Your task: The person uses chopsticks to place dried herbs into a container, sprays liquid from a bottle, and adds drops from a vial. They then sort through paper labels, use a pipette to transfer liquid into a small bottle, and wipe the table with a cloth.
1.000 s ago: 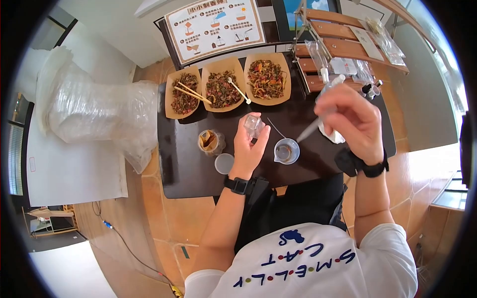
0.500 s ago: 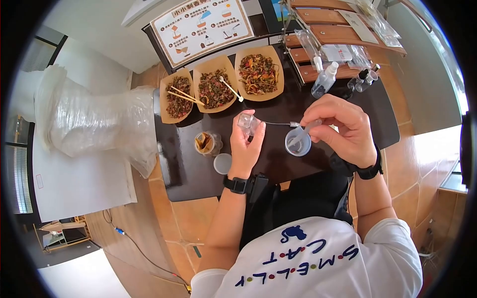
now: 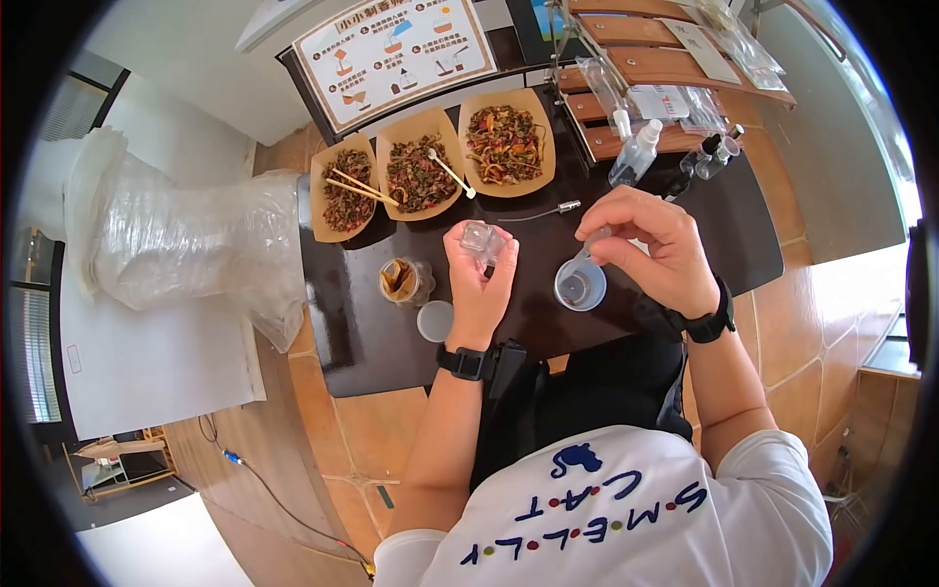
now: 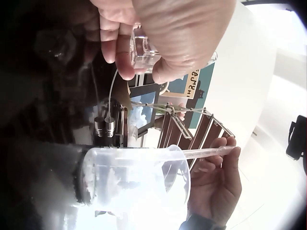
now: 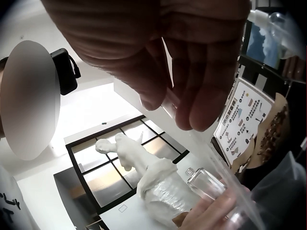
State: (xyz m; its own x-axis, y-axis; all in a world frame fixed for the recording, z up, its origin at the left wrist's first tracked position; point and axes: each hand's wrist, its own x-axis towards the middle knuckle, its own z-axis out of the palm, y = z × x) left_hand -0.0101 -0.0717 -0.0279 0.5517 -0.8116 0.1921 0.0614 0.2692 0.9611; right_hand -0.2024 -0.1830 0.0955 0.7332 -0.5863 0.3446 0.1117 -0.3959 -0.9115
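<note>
In the head view my left hand (image 3: 474, 293) holds a small clear glass bottle (image 3: 480, 241) between thumb and fingers above the table. The bottle's open threaded neck shows in the right wrist view. My right hand (image 3: 665, 254) pinches the top of a translucent plastic dropper (image 4: 206, 152). The dropper slants down into a clear plastic cup (image 3: 593, 299) on the table, with a little liquid at its bottom. Behind the cup lies a silver spray top (image 3: 568, 206) with a thin tube.
Three paper trays (image 3: 507, 186) of dried flowers line the back, with wooden sticks and a white spoon. A jar (image 3: 406, 282) and round lid (image 3: 435, 321) sit left. A spray bottle (image 3: 637, 155) and small bottles (image 3: 719, 157) stand right, near a wooden rack (image 3: 675, 68).
My right hand has moved down and a little left, lowering the dropper from the cup's rim into the cup. The left hand keeps hold of the bottle. The head view has shifted slightly.
</note>
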